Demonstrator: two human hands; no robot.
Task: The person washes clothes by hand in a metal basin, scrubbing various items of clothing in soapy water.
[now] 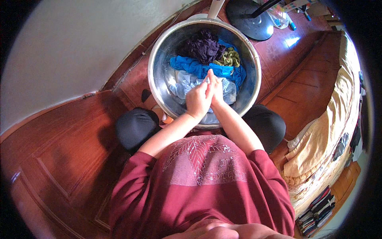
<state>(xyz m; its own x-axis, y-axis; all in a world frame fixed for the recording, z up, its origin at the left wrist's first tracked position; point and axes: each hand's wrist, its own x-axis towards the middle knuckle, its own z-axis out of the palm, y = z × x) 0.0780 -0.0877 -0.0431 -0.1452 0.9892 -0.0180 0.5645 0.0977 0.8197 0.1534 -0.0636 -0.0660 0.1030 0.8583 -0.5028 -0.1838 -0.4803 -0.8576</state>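
My left hand (pixel 197 101) and my right hand (pixel 218 92) press together palm to palm, fingers pointing forward, over a round steel basin (pixel 152 64). Whatever may lie between the palms is hidden. Beneath them in the basin is a crumpled pale blue cloth (pixel 185 83). Beyond it, a bright blue cloth (pixel 187 65) stretches across the middle. A dark purple bunched cloth (pixel 200 47) rests at the far side, with an olive green cloth (pixel 231 57) to its right. The basin stands between my bent knees.
Against the far rim is a white handle-like piece (pixel 215 9). A round black stand base (pixel 252 22) sits beyond on the tiled floor (pixel 276 56), near a plastic bag (pixel 279 19). A wooden bed or bench side (pixel 301 86) with tan cloth (pixel 313 149) runs along the right. A white wall (pixel 68 50) rises left.
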